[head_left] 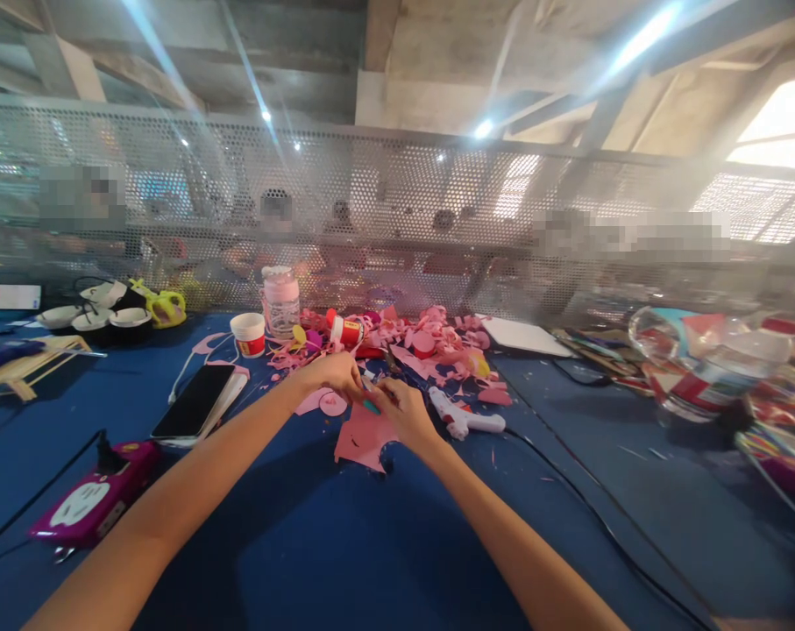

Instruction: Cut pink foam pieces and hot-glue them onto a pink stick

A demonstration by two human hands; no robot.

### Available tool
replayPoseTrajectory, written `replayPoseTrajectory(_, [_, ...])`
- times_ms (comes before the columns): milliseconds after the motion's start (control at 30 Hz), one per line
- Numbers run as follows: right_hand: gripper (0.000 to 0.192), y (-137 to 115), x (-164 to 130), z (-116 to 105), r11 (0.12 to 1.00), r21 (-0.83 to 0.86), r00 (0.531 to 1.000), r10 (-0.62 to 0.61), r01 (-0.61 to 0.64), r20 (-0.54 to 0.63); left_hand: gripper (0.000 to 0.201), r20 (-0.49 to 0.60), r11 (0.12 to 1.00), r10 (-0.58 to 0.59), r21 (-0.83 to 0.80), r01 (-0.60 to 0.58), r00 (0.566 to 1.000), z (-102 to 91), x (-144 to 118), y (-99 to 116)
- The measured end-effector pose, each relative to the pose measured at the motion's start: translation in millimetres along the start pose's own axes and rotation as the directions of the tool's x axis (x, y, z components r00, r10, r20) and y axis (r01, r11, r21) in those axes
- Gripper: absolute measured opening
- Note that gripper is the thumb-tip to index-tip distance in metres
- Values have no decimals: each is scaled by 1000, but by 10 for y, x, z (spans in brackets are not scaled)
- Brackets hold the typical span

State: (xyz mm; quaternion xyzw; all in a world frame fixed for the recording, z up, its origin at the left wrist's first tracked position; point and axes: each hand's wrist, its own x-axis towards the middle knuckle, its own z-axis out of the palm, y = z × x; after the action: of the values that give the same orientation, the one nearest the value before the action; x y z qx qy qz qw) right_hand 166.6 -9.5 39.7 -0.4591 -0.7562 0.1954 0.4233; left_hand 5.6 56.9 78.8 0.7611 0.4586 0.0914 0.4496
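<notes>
My left hand and my right hand meet over the blue table, fingers pinched together on a small green piece between them. What else the fingers grip is too small to tell. A pink paper sheet lies flat under and in front of my right hand. A small pink round cut-out rests just below my left hand. Behind the hands spreads a heap of pink paper scraps.
A white glue gun lies right of my right hand, its black cord running toward the near right. A phone, a magenta device, a paper cup and a jar sit left. Clutter fills the right; a mesh screen stands behind.
</notes>
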Motion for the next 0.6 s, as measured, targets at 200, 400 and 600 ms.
replayPoseTrajectory(200, [29, -57, 22, -34, 989, -97, 993, -103, 108, 56, 9, 6, 999, 29, 37, -29, 1000, 88, -52, 154])
replayPoseTrajectory(400, [29, -84, 60, -71, 984, -121, 990, -127, 134, 65, 13, 11, 995, 97, 18, -97, 995, 42, -98, 178])
replayPoseTrajectory(600, [29, -228, 215, -74, 968, -151, 977, -186, 200, 106, 18, 52, 990, 136, -31, -135, 989, -163, -208, 167])
